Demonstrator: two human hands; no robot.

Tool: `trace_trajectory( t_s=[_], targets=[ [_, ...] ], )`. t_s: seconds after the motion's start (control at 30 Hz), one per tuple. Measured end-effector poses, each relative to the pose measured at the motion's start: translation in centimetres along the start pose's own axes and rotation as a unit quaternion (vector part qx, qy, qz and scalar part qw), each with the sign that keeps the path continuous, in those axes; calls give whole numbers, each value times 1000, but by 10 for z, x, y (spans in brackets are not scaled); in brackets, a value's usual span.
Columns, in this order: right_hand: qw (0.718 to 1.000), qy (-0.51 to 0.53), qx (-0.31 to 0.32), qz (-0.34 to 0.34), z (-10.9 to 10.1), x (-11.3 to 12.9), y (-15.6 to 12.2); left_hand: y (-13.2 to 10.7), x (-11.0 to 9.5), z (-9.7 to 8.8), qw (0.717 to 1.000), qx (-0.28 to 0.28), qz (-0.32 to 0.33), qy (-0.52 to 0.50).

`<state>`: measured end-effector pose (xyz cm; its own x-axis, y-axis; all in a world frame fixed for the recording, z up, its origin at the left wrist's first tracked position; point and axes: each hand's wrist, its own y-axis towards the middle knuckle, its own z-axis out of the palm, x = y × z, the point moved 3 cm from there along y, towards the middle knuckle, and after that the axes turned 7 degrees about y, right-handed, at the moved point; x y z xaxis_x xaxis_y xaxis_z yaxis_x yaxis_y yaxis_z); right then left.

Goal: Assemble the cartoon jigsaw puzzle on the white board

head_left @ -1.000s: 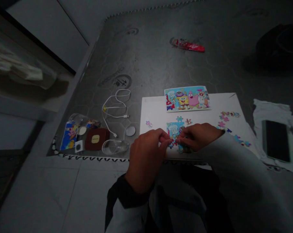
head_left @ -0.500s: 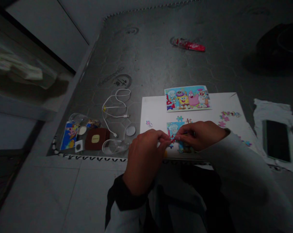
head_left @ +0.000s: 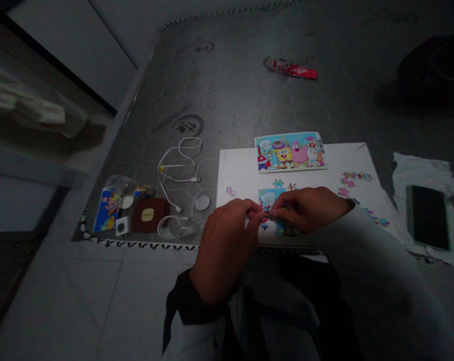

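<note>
partly joined puzzle (head_left: 269, 196), lying near the front edge of the white board (head_left: 236, 168). reaching over it from either side, left hand (head_left: 230, 229) and right hand (head_left: 312, 208), fingers curled in, tips close together; cannot tell whether pinching a piece. just behind it, loose pieces (head_left: 278, 183); others toward the board's left and right. at the back edge, picture card (head_left: 291, 152). left of the board, on the dark surface (head_left: 234, 100), cable (head_left: 196, 179), lid (head_left: 202, 202), jar (head_left: 177, 227), brown box (head_left: 150, 215). to the right, phone (head_left: 429, 218) on paper (head_left: 418, 166).
</note>
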<state>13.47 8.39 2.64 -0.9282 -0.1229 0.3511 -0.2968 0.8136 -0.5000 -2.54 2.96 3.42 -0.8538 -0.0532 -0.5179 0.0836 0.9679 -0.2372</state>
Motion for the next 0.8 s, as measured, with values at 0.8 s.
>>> trace_trajectory(
  t_s=[0.8],
  targets=[
    [992,-104,67,32,10,-3,1,7,6,11,999,24,-28,31]
  ],
)
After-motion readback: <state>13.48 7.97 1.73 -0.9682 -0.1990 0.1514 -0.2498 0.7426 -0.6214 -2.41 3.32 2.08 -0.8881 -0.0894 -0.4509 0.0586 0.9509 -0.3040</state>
